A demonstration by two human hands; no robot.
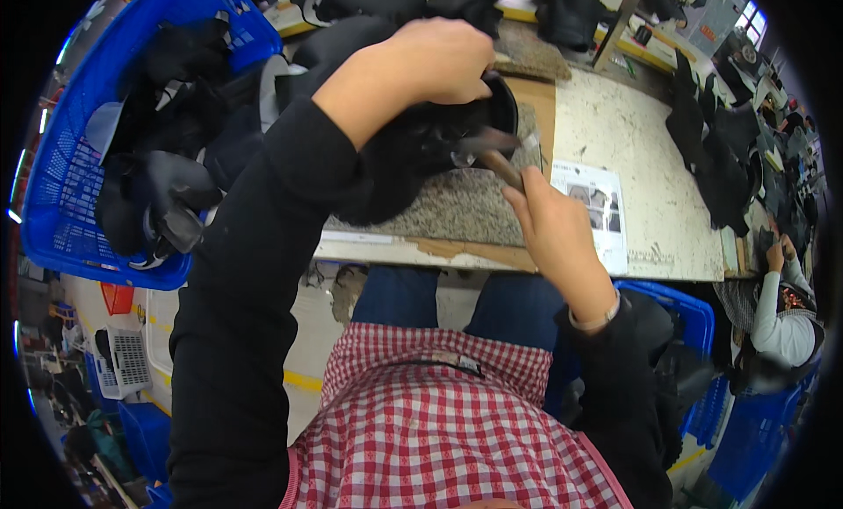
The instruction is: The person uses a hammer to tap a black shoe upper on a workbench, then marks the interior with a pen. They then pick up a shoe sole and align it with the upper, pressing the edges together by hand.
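Note:
My right hand (562, 232) is wrapped round the wooden handle of a hammer (503, 170). The hammer's head is smeared by motion and lies over a black shoe upper-like piece (391, 162) at the middle of the bench. Above that piece, my left hand (439, 63) is closed with its fingers curled down, gripping the piece's far edge. The fingertips are partly hidden. Beneath the black piece shows a speckled grey stone slab (465, 209) on the worktable.
A blue basket (53, 219) heaped with black pieces stands at the left. A printed sheet (606, 215) lies on the white table (667, 193) to the right, with more black pieces (716, 149) beyond it. Another person (786, 320) sits at the far right.

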